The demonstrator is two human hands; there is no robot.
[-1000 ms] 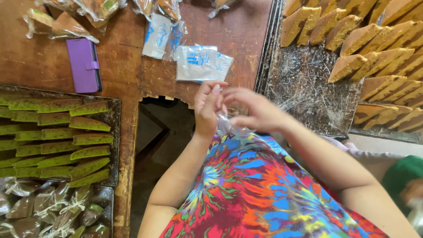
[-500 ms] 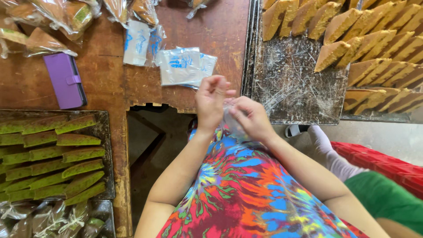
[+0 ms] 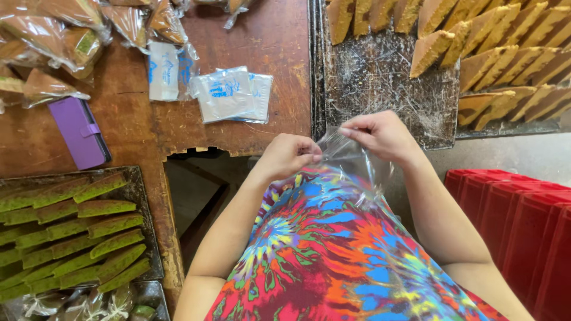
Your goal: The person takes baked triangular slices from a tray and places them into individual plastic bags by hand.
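At the far left a tray of green cake slices (image 3: 71,232) sits below a purple wallet (image 3: 79,132) on the wooden table (image 3: 262,35), with a stack of small clear plastic bags (image 3: 232,94) lying further right. The left hand (image 3: 288,156) is curled, its fingertips pinching one edge of a clear plastic bag (image 3: 351,160) held over the person's lap. The right hand (image 3: 380,135) pinches the bag's opposite edge. Beyond it, a dark tray (image 3: 380,77) carries brown cake wedges (image 3: 505,53).
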